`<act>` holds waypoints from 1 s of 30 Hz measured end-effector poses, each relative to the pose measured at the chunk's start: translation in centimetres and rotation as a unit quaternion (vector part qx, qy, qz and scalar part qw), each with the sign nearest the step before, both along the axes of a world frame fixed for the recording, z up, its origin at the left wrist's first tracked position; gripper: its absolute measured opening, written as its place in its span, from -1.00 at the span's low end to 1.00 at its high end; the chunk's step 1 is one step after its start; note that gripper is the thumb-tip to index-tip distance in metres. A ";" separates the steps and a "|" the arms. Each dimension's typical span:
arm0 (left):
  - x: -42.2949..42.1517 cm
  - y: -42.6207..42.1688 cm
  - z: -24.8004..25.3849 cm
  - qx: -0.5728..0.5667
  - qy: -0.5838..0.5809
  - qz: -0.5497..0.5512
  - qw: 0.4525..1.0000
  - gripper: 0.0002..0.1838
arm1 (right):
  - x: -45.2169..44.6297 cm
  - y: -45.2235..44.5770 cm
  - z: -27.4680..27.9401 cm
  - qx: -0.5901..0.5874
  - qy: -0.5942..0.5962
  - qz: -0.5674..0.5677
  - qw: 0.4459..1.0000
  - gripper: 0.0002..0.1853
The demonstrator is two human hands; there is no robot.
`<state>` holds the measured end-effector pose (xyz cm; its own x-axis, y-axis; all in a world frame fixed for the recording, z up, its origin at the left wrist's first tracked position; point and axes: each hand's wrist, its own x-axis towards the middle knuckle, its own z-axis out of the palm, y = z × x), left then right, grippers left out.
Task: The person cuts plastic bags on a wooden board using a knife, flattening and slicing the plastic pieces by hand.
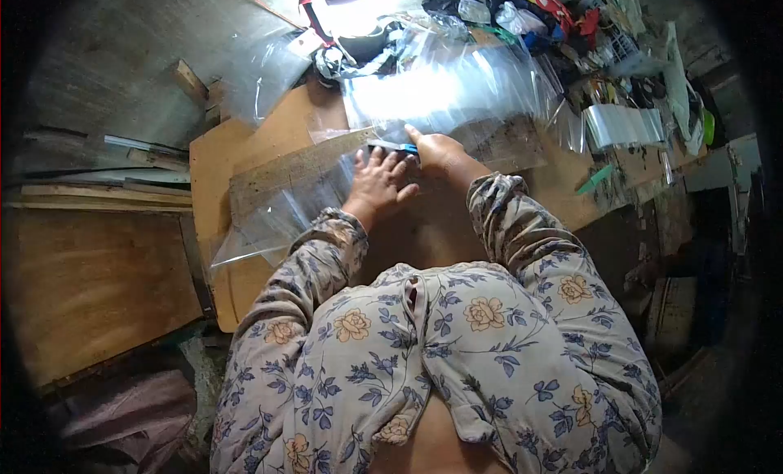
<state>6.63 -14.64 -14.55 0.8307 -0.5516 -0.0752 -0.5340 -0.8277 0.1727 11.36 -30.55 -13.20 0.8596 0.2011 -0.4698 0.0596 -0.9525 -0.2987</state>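
Note:
My left hand (380,180) lies flat with its fingers spread, pressing on clear plastic film (285,221) that trails to the lower left. Just to its right, my right hand (440,156) is closed around a slim blue utility knife (405,148), index finger stretched forward. The knife points left, close to my left fingertips; its tip is hard to make out. Beneath both hands is a dark, worn board (269,184) on the table. Beyond my hands lies a stack of clear plastic sheets (457,95), partly washed out by glare.
A lit lamp (326,17) stands at the back. Bags and cloths (522,17) pile up at the back right. A roll of clear film (624,127) and a green strip (595,179) lie on the right of the wooden table (214,156). Planks (106,195) are stacked at left.

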 end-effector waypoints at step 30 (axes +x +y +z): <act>1.7 1.1 -1.6 -0.023 -0.024 -0.068 0.997 -0.51 | -15.3 -2.9 -1.0 0.157 -0.201 -0.119 0.959 -0.63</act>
<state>8.29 -13.55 -16.12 0.7494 -0.6620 -0.0100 -0.6498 -0.7384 0.1805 -3.97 -33.43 -14.21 0.9978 0.0536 -0.0381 0.0222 -0.8201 -0.5718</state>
